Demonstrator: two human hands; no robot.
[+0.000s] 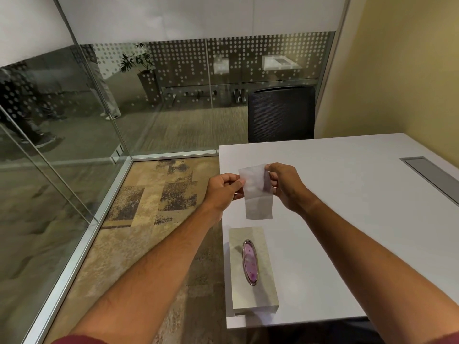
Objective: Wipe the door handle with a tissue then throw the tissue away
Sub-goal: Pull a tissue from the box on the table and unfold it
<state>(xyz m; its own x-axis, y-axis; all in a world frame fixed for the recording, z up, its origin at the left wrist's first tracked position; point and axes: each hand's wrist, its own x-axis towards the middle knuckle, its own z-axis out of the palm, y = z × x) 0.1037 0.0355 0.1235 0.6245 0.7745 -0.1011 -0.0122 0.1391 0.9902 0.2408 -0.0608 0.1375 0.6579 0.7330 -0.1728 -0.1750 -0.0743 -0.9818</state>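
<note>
Tissue (257, 192) held up over the tabletop (347, 194), just beyond the tissue box (250, 269).
Left hand (222, 189) and right hand (285, 184) fingers pinch its top corners, likely spreading it for wiping; door handle not in view.

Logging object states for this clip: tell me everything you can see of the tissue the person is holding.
The tissue is a thin, white, slightly see-through sheet of soft paper, roughly rectangular, hanging in the air above the white table, just beyond the tissue box. The left hand pinches its upper left edge and the right hand pinches its upper right edge, where the sheet folds back and looks shadowed. Its lower part hangs free, touching nothing.
</note>
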